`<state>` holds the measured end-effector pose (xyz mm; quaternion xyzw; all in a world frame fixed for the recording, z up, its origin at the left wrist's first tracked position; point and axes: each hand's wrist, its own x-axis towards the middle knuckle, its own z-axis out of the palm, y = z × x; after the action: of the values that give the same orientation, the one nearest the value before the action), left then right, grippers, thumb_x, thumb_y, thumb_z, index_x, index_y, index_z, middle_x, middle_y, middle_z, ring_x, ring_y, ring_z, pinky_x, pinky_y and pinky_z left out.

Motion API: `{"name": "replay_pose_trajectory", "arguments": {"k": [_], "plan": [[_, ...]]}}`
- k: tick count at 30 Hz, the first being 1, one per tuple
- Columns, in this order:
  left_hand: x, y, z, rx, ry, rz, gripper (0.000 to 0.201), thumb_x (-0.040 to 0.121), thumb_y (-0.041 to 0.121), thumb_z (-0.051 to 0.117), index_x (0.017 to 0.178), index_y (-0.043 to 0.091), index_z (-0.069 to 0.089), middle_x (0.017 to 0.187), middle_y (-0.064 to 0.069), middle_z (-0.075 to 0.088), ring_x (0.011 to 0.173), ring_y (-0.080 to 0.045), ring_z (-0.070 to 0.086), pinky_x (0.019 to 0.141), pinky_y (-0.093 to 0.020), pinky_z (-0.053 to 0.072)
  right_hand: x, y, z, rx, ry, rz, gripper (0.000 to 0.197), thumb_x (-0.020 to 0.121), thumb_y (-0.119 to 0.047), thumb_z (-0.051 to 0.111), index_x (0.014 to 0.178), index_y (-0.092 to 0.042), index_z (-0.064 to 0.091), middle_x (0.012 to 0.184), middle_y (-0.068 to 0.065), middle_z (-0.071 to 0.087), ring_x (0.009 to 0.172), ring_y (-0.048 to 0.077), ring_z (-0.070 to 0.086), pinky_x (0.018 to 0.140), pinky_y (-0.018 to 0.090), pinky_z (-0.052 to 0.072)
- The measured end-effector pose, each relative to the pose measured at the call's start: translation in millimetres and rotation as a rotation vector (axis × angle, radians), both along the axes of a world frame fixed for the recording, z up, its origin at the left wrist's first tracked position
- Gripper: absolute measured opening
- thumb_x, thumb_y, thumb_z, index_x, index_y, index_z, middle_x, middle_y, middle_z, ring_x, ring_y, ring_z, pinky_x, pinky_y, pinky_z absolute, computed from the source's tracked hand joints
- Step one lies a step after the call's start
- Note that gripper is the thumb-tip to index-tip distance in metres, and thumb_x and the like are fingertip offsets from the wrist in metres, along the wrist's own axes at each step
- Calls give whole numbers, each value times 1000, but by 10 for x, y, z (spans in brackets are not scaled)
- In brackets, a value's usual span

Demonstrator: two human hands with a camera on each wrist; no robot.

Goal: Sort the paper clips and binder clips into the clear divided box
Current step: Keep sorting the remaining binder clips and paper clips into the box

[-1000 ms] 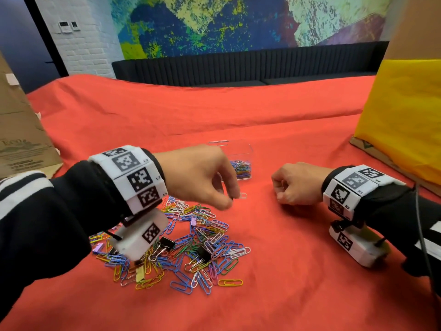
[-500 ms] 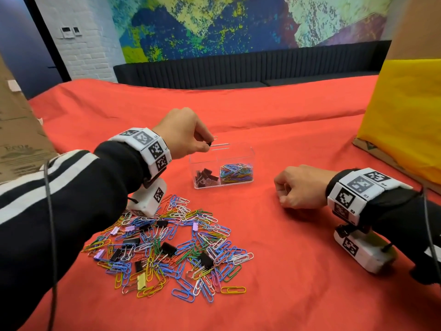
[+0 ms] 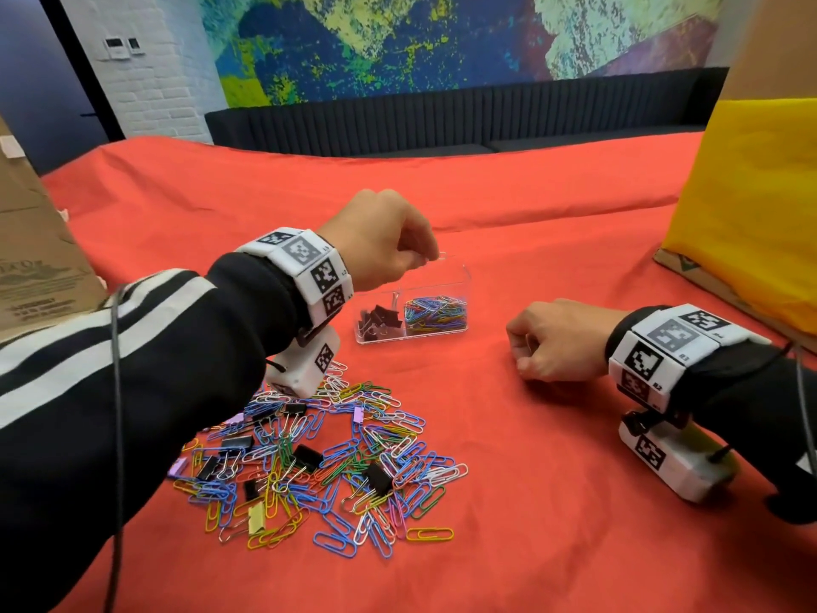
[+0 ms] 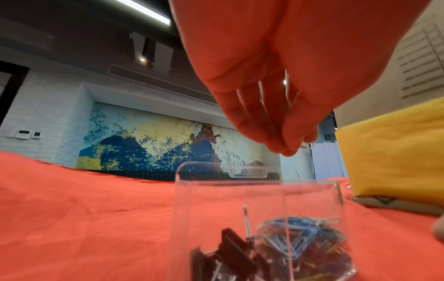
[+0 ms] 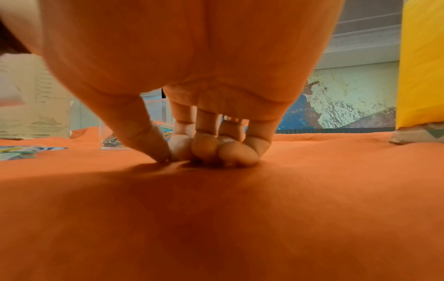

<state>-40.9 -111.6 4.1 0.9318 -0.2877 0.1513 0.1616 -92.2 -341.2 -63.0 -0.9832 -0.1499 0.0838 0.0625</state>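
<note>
A clear divided box (image 3: pixel 467 298) stands on the red cloth. Its left compartment holds black binder clips (image 3: pixel 376 320) and its right compartment holds coloured paper clips (image 3: pixel 435 314). A mixed pile of paper clips and binder clips (image 3: pixel 322 453) lies in front of it. My left hand (image 3: pixel 422 258) hovers just over the box's back rim. Its fingertips pinch a pale paper clip (image 4: pixel 306 146), of which only the tip shows. From the left wrist the box (image 4: pixel 240 190) sits right below the left hand (image 4: pixel 290 150). My right hand (image 3: pixel 524 347) rests as a fist on the cloth, right of the box, holding nothing.
A brown cardboard box (image 3: pixel 35 267) stands at the left edge. A yellow-wrapped package (image 3: pixel 751 214) stands at the right. A dark bench (image 3: pixel 442 121) runs behind the table. Bare red cloth (image 3: pixel 530 502) lies between the pile and my right wrist.
My left hand picked a pale clip at the pile's far edge, lifted it and carried it over the box. The right fist has stayed put.
</note>
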Motion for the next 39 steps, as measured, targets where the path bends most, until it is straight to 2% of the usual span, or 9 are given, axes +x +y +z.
{"name": "replay_pose_trajectory", "arguments": {"k": [6,11,14,18,22,25,30,36,39], "plan": [[61,-185,-136,114,22,38,19,74,14,69,89,24,74,73,9,74,69,-6,68,76,-31,58,15,-8,-13,-5,-2,5,7,77,-24,59,71,-23,60,73,-3,66,66,8,56,65,29,48],[-6,-143,-134,107,-30,48,26,83,19,65,105,31,71,90,15,72,85,-8,67,86,-34,55,33,-18,-26,2,-1,6,6,77,-25,59,72,-22,61,73,-4,66,67,9,57,65,28,48],[-294,-90,-86,152,-47,-38,15,83,37,64,95,30,71,76,17,68,75,-8,66,79,-33,55,29,-19,-23,5,4,10,6,77,-25,59,72,-22,61,72,-4,66,67,10,58,66,29,50],[-704,-65,-138,446,191,-9,51,71,74,58,81,26,73,68,7,70,68,-11,65,69,-29,55,13,-10,-8,-2,1,10,8,78,-23,60,69,-24,60,70,-3,65,66,11,57,66,32,50],[-994,-78,-340,602,337,8,78,48,93,51,85,27,70,72,12,71,69,-9,65,70,-28,57,11,-13,-14,-1,-7,-6,7,77,-25,61,70,-23,60,73,-3,66,69,14,59,71,35,53],[-1101,-107,-424,616,353,2,76,44,89,62,90,27,64,80,11,69,74,-11,63,68,-27,53,3,-14,-8,1,-6,-11,8,77,-26,62,69,-23,60,72,-2,67,68,14,59,70,35,53],[-1054,-110,-410,521,461,-72,47,61,59,80,91,25,69,81,11,70,73,-7,63,69,-24,52,-7,-8,-1,5,-5,-16,9,78,-26,63,69,-23,60,72,-2,67,67,13,58,69,35,52],[-887,-21,-428,382,561,-111,22,71,33,82,90,23,75,81,6,76,66,-6,70,61,-18,49,-14,-13,3,5,0,-13,9,77,-25,62,69,-23,60,71,-2,67,68,14,60,69,35,52],[-810,53,-399,284,623,-106,19,74,27,82,90,20,76,78,5,77,65,-4,71,63,-17,50,-19,-9,10,0,-1,-6,10,79,-24,62,69,-23,59,71,-3,65,67,12,58,68,34,50]]}}
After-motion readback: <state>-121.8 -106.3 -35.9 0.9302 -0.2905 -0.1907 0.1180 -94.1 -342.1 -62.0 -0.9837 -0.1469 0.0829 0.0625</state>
